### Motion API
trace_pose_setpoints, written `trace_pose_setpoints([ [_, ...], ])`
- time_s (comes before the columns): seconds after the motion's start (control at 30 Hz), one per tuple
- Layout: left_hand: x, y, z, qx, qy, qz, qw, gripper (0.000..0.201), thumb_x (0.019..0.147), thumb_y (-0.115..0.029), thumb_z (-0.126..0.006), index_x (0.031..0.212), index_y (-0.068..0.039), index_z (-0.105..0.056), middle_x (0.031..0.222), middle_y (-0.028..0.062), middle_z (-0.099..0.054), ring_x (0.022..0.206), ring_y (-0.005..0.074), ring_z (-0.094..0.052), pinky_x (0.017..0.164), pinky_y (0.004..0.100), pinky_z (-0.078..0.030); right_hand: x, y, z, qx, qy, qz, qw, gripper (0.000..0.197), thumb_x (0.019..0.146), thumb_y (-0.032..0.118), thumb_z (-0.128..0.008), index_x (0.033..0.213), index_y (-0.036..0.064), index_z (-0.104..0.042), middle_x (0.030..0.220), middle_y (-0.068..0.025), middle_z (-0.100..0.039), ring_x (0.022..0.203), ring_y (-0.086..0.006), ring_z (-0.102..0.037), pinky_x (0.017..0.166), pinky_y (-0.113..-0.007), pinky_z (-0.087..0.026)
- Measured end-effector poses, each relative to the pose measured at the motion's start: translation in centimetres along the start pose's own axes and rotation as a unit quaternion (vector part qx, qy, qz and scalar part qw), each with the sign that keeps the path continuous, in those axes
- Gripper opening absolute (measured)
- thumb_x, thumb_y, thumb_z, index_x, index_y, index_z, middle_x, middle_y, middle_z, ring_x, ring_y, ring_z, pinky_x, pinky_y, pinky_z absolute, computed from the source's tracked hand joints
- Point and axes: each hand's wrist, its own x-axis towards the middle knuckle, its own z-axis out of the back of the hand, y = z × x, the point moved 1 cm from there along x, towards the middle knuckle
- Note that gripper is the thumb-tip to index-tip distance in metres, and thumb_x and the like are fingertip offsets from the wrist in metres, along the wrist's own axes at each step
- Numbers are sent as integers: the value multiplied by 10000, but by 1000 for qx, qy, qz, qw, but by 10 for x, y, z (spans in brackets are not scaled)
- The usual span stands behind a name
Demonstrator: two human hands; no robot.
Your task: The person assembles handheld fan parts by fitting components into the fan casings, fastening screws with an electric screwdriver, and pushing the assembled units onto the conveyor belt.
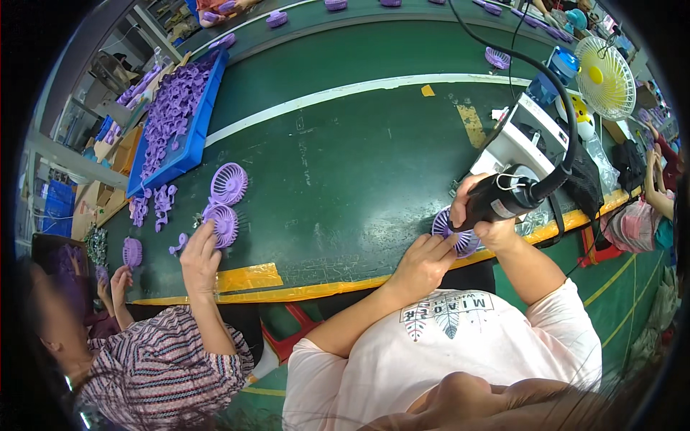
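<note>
My right hand point(480, 215) is wrapped around a black electric screwdriver point(503, 197), which is tilted and has a thick cable running up from its end. Beneath the tool, a round purple fan grille point(468, 243) lies on the green work table point(323, 194) close to the near edge. My left hand point(422, 267) steadies this grille, its fingers together on the left side. The screwdriver's tip is hidden behind my hand, so I cannot tell whether it touches the grille. Just beyond the tool stands a white box-shaped device point(523, 136).
At left, a co-worker's hand point(201, 258) touches one of two purple grilles point(228, 184). A blue bin point(192, 154) of purple parts stands behind. A yellow fan point(605, 77), a water bottle point(553, 75) and the hanging cable point(571, 122) are at right. More grilles lie along the far belt point(345, 29).
</note>
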Motion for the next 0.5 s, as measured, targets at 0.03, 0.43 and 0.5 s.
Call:
trace_pose_setpoints([
  [0.03, 0, 1, 0, 5, 1, 0, 1000, 123, 668, -29, -569, 784, -5, -601, 1017, 96, -588, 795, 218, -545, 712, 337, -430, 1, 1, 1, -1, -2, -14, 1000, 643, 608, 231, -824, 1070, -29, -460, 709, -78, -539, 648, -132, -518, 576, -234, -409],
  [0.43, 35, 111, 109, 388, -105, 171, 899, 195, 678, -32, -528, 869, -20, -568, 1008, 178, -532, 956, 338, -494, 793, 473, -386, -16, 30, 11, -86, -111, 135, 981, 722, 676, 469, -735, 1099, -19, -411, 674, -60, -507, 600, -161, -526, 587, -287, -452],
  [0.5, 23, 145, 156, 557, -108, 349, 746, 298, 730, -88, -522, 1025, -43, -528, 1251, 196, -367, 1127, 339, -360, 774, 557, -356, -26, 22, 12, -61, -109, 101, 987, 714, 657, 415, -769, 1108, -13, -418, 687, -65, -518, 617, -160, -531, 593, -285, -455],
])
